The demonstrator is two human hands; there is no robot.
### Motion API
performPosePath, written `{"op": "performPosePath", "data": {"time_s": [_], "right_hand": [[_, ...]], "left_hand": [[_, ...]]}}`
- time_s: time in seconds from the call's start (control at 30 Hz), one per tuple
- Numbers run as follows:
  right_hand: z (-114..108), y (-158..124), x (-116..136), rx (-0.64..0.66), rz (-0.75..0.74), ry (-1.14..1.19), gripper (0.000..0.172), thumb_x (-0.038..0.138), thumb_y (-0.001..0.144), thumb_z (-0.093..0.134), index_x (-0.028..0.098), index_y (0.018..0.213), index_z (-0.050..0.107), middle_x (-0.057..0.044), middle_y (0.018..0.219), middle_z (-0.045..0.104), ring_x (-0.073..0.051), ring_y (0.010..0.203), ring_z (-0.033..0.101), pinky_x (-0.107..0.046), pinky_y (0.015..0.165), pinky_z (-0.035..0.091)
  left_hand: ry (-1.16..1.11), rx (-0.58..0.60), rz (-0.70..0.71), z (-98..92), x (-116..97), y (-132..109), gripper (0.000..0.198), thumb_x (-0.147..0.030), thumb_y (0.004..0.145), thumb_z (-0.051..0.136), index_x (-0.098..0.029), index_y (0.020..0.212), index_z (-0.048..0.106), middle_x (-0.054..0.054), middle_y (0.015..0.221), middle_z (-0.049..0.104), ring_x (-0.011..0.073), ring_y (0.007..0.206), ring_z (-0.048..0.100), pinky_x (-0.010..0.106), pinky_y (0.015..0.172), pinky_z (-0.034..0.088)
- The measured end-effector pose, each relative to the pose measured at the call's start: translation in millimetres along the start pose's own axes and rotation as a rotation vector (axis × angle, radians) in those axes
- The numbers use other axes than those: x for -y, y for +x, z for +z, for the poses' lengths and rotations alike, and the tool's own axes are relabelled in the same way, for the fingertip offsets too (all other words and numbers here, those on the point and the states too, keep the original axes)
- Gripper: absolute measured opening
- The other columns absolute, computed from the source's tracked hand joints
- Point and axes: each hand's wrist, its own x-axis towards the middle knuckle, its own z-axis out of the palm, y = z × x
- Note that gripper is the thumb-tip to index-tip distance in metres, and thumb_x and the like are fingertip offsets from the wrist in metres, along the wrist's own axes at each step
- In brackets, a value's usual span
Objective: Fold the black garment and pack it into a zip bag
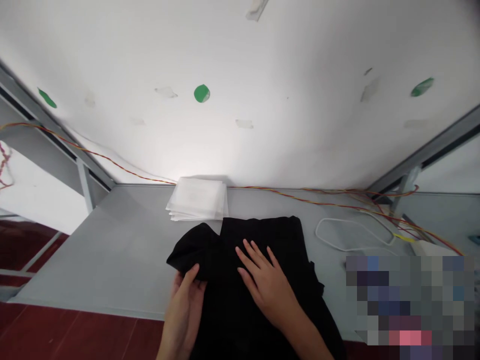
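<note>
A black cloth garment [262, 230] lies on the grey table, its lower part reaching toward me past the front edge. My left hand [186, 295] pinches a raised fold at the garment's left side, thumb on top and fingers underneath. Flat on the middle of the cloth rests my right hand [264, 282], its fingers spread and holding nothing. Which kind of garment it is I cannot tell. Just behind it sits a stack of clear plastic bags [197, 197].
Red and yellow twisted wires [318, 202] run along the back of the table [112, 250]. A white cable [333, 245] loops at the right. Grey metal frame bars [86, 185] stand at both sides, with a white wall [262, 150] behind. The lower right corner is blurred out.
</note>
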Motion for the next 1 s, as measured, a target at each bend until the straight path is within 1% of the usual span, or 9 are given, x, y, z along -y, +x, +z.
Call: {"op": "performPosePath", "data": {"time_s": [0.13,0.27,0.33,0.47,0.57,0.67,0.77,0.9,1.0], "right_hand": [[-28.5,-30.2,-41.6,-0.153,0.084,0.038,0.047,0.035,0.109,0.037,0.029,0.155,0.047,-0.008,0.161,0.047,-0.029,0.150,0.042,-0.065,0.121,0.033],[-51.0,-80.1,-94.3,-0.315,0.225,-0.021,0.047,0.041,0.109,0.037,0.030,0.152,0.050,-0.009,0.158,0.052,-0.032,0.148,0.046,-0.068,0.119,0.033],[-55.0,-102.7,-111.0,-0.340,0.256,-0.051,0.047,0.044,0.108,0.037,0.029,0.149,0.054,-0.010,0.155,0.055,-0.033,0.146,0.047,-0.068,0.119,0.034],[-52.5,-127.2,-119.1,-0.323,0.296,-0.086,0.046,0.044,0.108,0.038,0.029,0.148,0.055,-0.010,0.157,0.053,-0.033,0.146,0.048,-0.067,0.118,0.036],[-50.0,-125.1,-111.7,-0.333,0.281,-0.067,0.045,0.038,0.108,0.038,0.030,0.150,0.052,-0.009,0.158,0.051,-0.032,0.147,0.047,-0.066,0.120,0.034],[-52.1,-109.7,-93.3,-0.376,0.219,-0.054,0.045,0.031,0.107,0.042,0.030,0.151,0.052,-0.008,0.156,0.054,-0.031,0.145,0.049,-0.066,0.122,0.031],[-53.1,-87.4,-58.3,-0.417,0.107,-0.054,0.050,0.021,0.104,0.047,0.028,0.153,0.049,-0.008,0.154,0.056,-0.029,0.143,0.052,-0.063,0.124,0.030],[-34.1,-63.2,-3.4,-0.294,-0.079,0.004,0.057,0.016,0.100,0.049,0.019,0.157,0.042,-0.008,0.157,0.051,-0.025,0.144,0.051,-0.047,0.118,0.048],[-8.1,-57.7,16.4,-0.224,-0.010,0.010,0.064,0.022,0.101,0.050,0.010,0.161,0.034,-0.015,0.154,0.053,-0.028,0.136,0.060,-0.042,0.106,0.059]], "left_hand": [[0.164,-0.025,0.135,3.4,15.0,-5.8,0.043,-0.041,0.095,0.058,-0.029,0.136,0.058,0.008,0.127,0.073,0.0300,0.113,0.073,0.046,0.093,0.063],[0.559,-0.031,0.345,10.1,27.3,-13.0,0.045,-0.046,0.095,0.059,-0.026,0.136,0.059,0.011,0.131,0.070,0.0340,0.122,0.068,0.050,0.100,0.059],[0.771,0.081,0.514,16.4,30.9,-13.7,0.048,-0.040,0.094,0.061,-0.024,0.139,0.057,0.014,0.142,0.063,0.0373,0.138,0.055,0.055,0.109,0.051],[1.173,0.545,0.821,28.6,36.0,-7.0,0.056,-0.014,0.084,0.062,-0.027,0.138,0.058,0.008,0.162,0.045,0.0362,0.156,0.029,0.063,0.123,0.031],[1.406,0.750,0.917,30.9,40.0,-0.7,0.054,-0.009,0.080,0.061,-0.027,0.130,0.064,0.006,0.158,0.051,0.0365,0.153,0.036,0.067,0.125,0.023],[1.478,0.757,0.948,30.1,42.1,-0.2,0.050,-0.016,0.085,0.063,-0.026,0.134,0.062,0.008,0.156,0.054,0.0361,0.152,0.037,0.066,0.126,0.022],[1.485,0.761,0.937,30.1,38.6,-1.7,0.049,-0.025,0.089,0.065,-0.027,0.138,0.060,0.009,0.156,0.054,0.0361,0.152,0.037,0.066,0.126,0.022],[1.466,0.861,0.845,22.1,19.7,8.8,0.067,-0.031,0.085,0.075,-0.032,0.148,0.052,0.008,0.160,0.049,0.0355,0.151,0.039,0.065,0.125,0.024],[1.362,0.740,0.770,5.6,0.2,20.4,0.073,-0.038,0.083,0.079,-0.039,0.150,0.050,0.006,0.161,0.047,0.0348,0.148,0.044,0.060,0.122,0.034]]}}
